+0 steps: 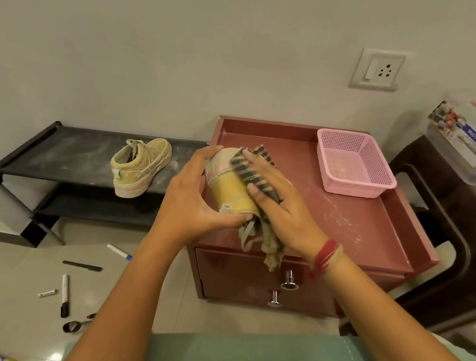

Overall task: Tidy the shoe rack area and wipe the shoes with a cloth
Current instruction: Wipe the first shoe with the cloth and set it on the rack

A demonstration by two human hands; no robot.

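While the left hand (197, 202) grips the yellow shoe (227, 185) with fingers curled round its heel and side, the right hand (283, 210) lies on the striped cloth (257, 176) with fingers extended, pressing it against the upper. Both hands work just above the front edge of the desk (356, 225). The loose end of the cloth hangs below the right palm.

The step in hand is judged to be the wiping of one shoe. The next move probably calls for turning the shoe in the left hand to present an unwiped face, with steady pressure applied through the cloth.

The second shoe (138, 166), pale and dusty, stands on the top shelf of the shoe rack (60, 153), left of the left hand and well apart from it. It appears not yet wiped. The shelf shows pale dust smears.

Beyond the right hand, a pink basket (357, 188) sits on the desk, and white powder marks the bare surface near it. On the floor below and left of the left forearm lie a black marker (65, 294), a pen (119, 252) and a spoon (74, 326), so tidying is judged unfinished. A wall socket (377, 69) is mounted above the right hand.
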